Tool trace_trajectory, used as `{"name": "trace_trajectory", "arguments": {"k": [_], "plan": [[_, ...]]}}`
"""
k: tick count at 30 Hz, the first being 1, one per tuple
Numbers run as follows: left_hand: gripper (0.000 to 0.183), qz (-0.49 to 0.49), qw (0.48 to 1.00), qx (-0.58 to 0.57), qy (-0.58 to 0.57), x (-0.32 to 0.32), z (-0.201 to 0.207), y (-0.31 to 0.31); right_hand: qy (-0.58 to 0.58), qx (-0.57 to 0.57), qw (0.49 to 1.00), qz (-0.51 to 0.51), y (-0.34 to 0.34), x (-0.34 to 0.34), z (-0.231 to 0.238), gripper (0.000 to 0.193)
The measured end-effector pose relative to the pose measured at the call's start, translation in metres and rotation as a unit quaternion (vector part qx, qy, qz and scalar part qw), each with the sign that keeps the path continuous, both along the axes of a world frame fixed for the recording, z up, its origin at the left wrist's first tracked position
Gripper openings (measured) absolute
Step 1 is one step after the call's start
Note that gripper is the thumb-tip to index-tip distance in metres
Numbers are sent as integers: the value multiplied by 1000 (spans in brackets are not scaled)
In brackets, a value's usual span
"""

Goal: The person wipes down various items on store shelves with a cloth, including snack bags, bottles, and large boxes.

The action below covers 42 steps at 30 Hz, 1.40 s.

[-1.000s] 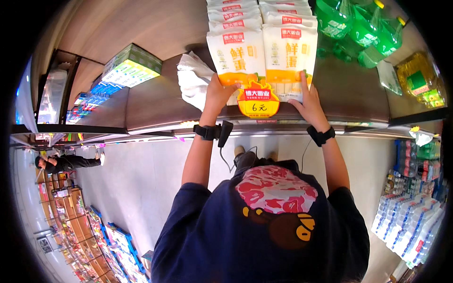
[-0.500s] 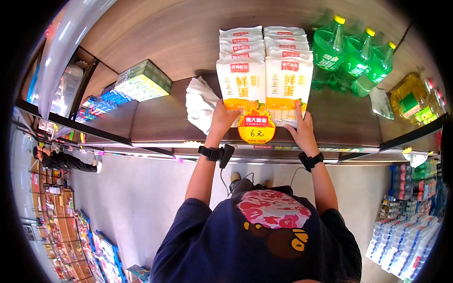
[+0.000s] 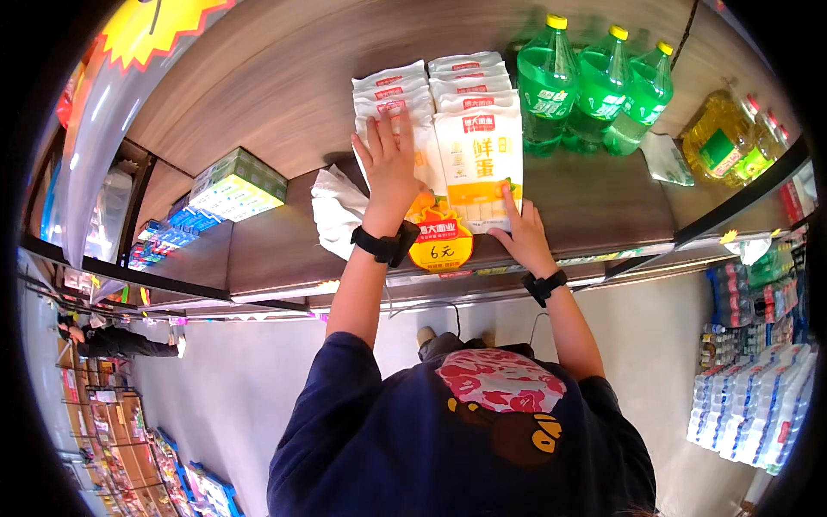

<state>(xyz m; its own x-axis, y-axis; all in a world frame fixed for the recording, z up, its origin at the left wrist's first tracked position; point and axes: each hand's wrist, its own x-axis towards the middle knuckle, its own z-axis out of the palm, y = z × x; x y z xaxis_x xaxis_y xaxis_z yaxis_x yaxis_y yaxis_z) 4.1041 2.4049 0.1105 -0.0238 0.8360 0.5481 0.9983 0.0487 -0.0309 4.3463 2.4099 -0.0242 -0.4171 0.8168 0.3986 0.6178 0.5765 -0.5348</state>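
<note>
White and yellow packs of what look like dried noodles stand in two rows on a wooden shelf. Spread flat, my left hand (image 3: pixel 388 168) lies against the face of the front left pack (image 3: pixel 428 153) and partly covers it. My right hand (image 3: pixel 522 237) has its fingers apart, with the index fingertip touching the lower right of the front right pack (image 3: pixel 478 164). A red and yellow price tag (image 3: pixel 441 247) hangs at the shelf edge between my hands. Neither hand is wrapped round a pack. A crumpled white plastic bag (image 3: pixel 338 207) sits left of the rows.
Green soda bottles (image 3: pixel 549 86) stand right of the packs, with cooking oil bottles (image 3: pixel 719 138) farther right. Stacked boxes (image 3: pixel 237 189) are on the left. The black shelf rail (image 3: pixel 732 194) runs along the front. Shrink-wrapped bottles (image 3: pixel 749 405) are stacked on the floor at right.
My left hand has moved from the left pack's lower edge up onto its face, fingers spread. My right hand stays at the right pack's lower corner. The view has shifted, moving the packs leftward in the picture.
</note>
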Motion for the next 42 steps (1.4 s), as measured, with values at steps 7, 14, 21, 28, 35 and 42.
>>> {"name": "trace_trajectory", "arguments": {"k": [7, 14, 21, 28, 35, 42], "plan": [[134, -21, 997, -62, -36, -4, 9, 4, -21, 4, 1000, -1, 1, 1, 3, 90], [117, -120, 992, 23, -26, -26, -3, -19, -6, -3, 1000, 8, 1, -4, 2, 91], [82, 44, 986, 87, -136, -67, -57, -74, -10, 3, 1000, 4, 0, 6, -8, 94], [43, 99, 968, -154, -171, -114, -127, -100, 0, 6, 1000, -9, 6, 11, -2, 93], [19, 194, 947, 4, -258, -139, -130, -103, -5, 14, 1000, -8, 2, 8, 0, 90], [19, 41, 722, 522, -452, -93, -27, -118, 7, -19, 1000, -7, 0, 9, 1, 88]]}}
